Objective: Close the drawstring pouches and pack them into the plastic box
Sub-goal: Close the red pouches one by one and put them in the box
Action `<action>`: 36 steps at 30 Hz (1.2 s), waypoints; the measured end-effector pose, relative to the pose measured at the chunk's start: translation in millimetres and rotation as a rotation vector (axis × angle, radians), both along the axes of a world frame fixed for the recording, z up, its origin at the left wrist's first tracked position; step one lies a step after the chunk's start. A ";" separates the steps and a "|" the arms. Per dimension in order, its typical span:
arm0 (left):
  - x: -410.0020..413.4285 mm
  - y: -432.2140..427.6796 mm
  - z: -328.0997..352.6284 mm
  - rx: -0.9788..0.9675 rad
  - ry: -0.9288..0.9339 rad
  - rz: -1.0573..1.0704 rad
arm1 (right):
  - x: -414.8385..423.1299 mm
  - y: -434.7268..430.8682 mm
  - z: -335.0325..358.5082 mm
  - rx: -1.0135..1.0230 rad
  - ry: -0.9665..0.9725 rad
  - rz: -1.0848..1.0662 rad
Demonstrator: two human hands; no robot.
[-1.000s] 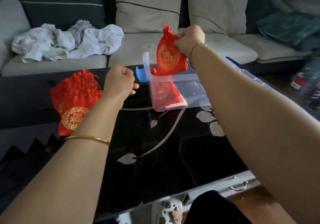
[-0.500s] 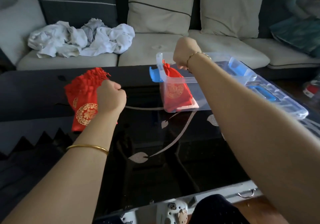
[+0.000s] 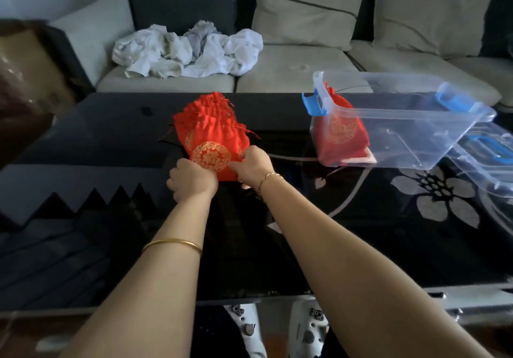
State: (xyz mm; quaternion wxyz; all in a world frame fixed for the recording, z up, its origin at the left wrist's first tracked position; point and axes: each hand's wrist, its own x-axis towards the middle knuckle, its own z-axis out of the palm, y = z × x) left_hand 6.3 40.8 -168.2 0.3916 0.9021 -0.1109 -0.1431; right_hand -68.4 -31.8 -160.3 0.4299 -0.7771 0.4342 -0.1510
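The top pouch point(image 3: 211, 155), red with a gold medallion, lies on the pile of pouches point(image 3: 211, 119), its near edge right at the fingers. The left hand point(image 3: 193, 181) has its fingers curled round the near left corner, and the right hand point(image 3: 254, 167) pinches the near right edge between thumb and fingers; the fingertips themselves are mostly hidden under the knuckles. The pouch's mouth is at the far end, away from the fingers, and looks ungathered, its cords loose, so I judge it is not yet closed.

Just past the fingers the pile fans out, several pouches deep, frilled mouths pointing away. These all appear to be waiting their turn.

Well off to the right of the right hand stands the plastic box point(image 3: 402, 141), open, with the packed pouches point(image 3: 342, 133) in its near left corner. How many there are I cannot tell, but most of the box is bare. Its lid point(image 3: 483, 160) lies beside it, further right.

So the task seems early on: a few pouches packed, a pile left, the lid off. All this sits on the black table point(image 3: 361, 233); beyond it a sofa point(image 3: 291, 77) holds white clothes point(image 3: 188, 52).
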 end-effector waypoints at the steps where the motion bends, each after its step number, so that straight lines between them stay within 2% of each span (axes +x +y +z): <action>1: 1.2 0.6 -0.3 -0.009 -0.007 -0.003 | 2.8 -2.6 -4.1 -0.025 0.012 -0.018; 4: 3.3 5.2 1.4 -0.006 -0.043 -0.002 | 2.3 -6.0 -10.6 -0.042 -0.031 -0.050; 8: 6.1 8.8 2.9 -0.091 0.011 -0.013 | -9.2 -12.1 -8.3 -0.098 -0.243 -0.061; 11: 1.1 8.0 12.2 -0.265 0.184 -0.076 | -29.9 -17.4 4.8 -0.127 -0.370 0.006; 15: -17.8 6.3 31.4 -0.438 0.452 -0.267 | -79.7 -13.2 29.6 -0.116 -0.456 0.097; 18: -38.5 3.0 48.2 -0.637 0.524 -0.357 | -121.9 -9.9 41.7 -0.100 -0.406 0.153; 22: -71.1 -5.5 59.2 -0.827 0.620 -0.423 | -157.7 -13.2 40.2 -0.132 -0.158 0.097; 24: -87.4 -10.1 55.5 -0.819 0.587 -0.478 | -172.1 -14.3 38.5 -0.016 -0.195 -0.003; 29: -104.7 -18.1 45.0 -0.775 0.505 -0.587 | -192.4 -20.0 40.8 0.301 -0.553 -0.200; 32: -107.9 -18.9 41.0 -0.760 0.472 -0.578 | -192.5 -20.1 41.5 0.345 -0.560 -0.197; 36: -109.0 -17.2 40.5 -0.741 0.450 -0.544 | -189.2 -17.7 42.3 0.275 -0.488 -0.195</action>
